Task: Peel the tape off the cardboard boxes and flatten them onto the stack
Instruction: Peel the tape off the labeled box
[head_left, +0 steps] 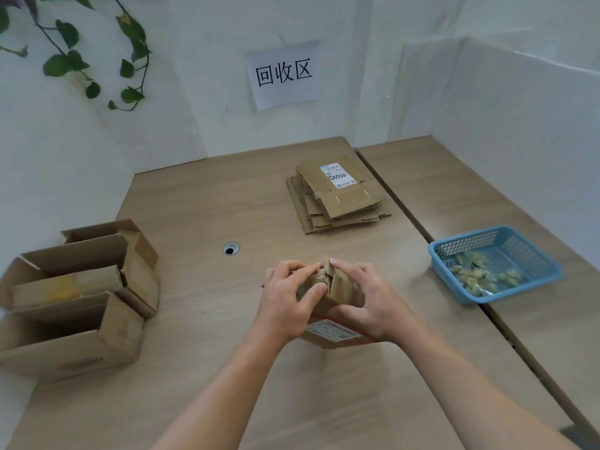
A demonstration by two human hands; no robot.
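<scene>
Curled fingers of the left hand and the right hand clamp from both sides on the small box. The thumbs press its creased, rumpled brown cardboard top, where the flaps meet in a ragged peak. The small box stands on the pale wood-grain table, a white printed label with a red edge on its near face. Beyond the small box lies the stack of flattened boxes, flat tan sheets. Left of it stand open cartons with raised flaps. To its right is a blue plastic mesh basket holding crumpled yellowish tape scraps.
</scene>
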